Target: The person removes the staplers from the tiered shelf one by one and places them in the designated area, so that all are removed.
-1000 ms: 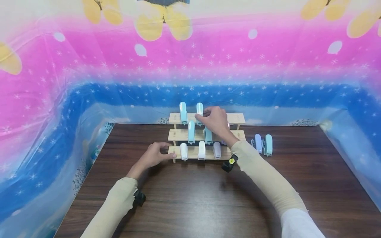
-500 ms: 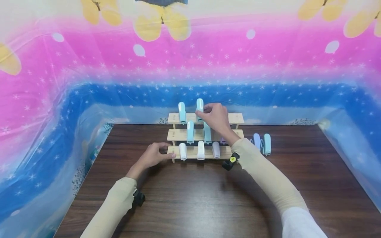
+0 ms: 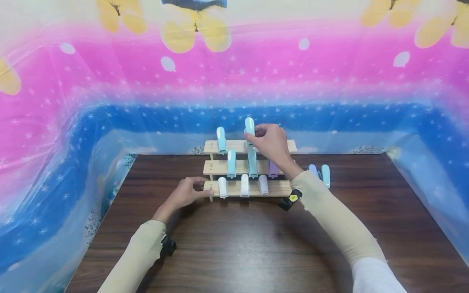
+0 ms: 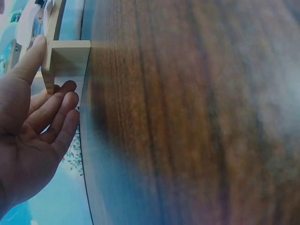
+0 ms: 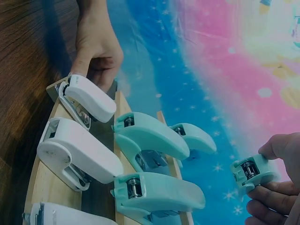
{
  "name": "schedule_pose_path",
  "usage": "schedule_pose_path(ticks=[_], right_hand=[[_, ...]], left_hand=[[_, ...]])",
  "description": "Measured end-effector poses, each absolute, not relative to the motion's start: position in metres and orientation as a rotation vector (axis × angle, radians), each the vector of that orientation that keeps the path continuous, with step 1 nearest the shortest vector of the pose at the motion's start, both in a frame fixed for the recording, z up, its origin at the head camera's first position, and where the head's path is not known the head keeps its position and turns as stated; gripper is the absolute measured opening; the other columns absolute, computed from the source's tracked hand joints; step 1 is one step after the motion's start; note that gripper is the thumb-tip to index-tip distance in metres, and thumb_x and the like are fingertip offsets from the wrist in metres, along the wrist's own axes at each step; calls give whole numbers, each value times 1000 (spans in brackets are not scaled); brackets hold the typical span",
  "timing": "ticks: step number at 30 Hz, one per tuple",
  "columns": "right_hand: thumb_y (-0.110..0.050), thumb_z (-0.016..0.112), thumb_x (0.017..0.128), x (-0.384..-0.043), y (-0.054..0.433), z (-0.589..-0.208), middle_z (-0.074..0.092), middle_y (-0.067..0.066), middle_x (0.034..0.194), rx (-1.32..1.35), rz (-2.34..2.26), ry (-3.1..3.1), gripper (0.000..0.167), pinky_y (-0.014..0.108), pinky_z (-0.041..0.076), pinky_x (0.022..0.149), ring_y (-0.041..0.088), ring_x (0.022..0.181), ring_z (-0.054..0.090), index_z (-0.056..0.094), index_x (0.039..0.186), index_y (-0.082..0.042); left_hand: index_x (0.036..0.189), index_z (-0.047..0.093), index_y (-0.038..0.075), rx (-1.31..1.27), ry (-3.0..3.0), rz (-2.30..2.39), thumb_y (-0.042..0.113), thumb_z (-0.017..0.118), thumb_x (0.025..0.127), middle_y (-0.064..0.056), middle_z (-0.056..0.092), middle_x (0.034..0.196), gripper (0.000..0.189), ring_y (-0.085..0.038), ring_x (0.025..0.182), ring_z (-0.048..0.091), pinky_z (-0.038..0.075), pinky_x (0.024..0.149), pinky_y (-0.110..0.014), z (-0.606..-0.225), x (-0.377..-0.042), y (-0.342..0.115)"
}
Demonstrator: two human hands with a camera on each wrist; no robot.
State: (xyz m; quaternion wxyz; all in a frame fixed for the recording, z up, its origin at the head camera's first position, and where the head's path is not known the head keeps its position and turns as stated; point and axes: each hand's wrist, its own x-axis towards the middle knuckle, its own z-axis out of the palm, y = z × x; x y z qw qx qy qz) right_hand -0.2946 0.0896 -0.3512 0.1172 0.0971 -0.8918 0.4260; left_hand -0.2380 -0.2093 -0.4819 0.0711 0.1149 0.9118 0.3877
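My right hand (image 3: 272,141) pinches a mint-green stapler (image 3: 249,126) between thumb and fingers, above the top tier of a three-tier wooden rack (image 3: 287,145). The right wrist view shows that stapler (image 5: 253,172) apart from the rack. My left hand (image 3: 186,192) holds the left end of the lowest tier. In the left wrist view its thumb lies on top of the board (image 4: 55,21) and its fingers curl around underneath. One mint stapler (image 3: 221,140) stays on the top tier. Two more mint staplers (image 3: 231,163) and a partly hidden purple one (image 3: 273,169) sit on the middle tier.
White staplers (image 3: 244,186) and a greyish one (image 3: 263,185) line the lowest tier. On the dark wooden table (image 3: 234,244), right of the rack, a lilac stapler (image 3: 312,168) and a mint one (image 3: 325,176) stand partly behind my right sleeve. A patterned cloth (image 3: 329,81) hangs behind.
My right hand has lifted the mint stapler off the top tier, moving up and slightly right. The purple stapler on the middle tier is more exposed. My left hand keeps its hold.
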Motion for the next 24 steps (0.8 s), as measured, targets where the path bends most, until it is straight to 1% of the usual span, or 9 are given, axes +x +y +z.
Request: schedule_pose_path(ticks=[8,15,24], right_hand=[[-49,78,87,-285,106,-349,77,4,98,268,1255,-2581,46,40,56,81,19,89,71,77,111,-10],[-47,78,87,-280,120,-347,77,6,102,245,1289,-2571,48,40,56,82,20,93,71,75,116,-8],[-44,78,88,-272,143,-346,77,7,103,224,1309,-2525,46,43,56,82,22,94,71,75,117,-9]], left_hand=[[134,64,1,356,2739,1164,43,80,89,-20,68,129,63,-34,120,63,51,99,-53,-483,-238,-210],[133,65,1,360,2738,1161,43,80,89,-20,68,128,63,-33,120,64,51,99,-53,-484,-239,-210],[133,65,2,400,2742,1165,43,79,89,-20,68,129,62,-33,120,64,51,99,-53,-483,-240,-211]])
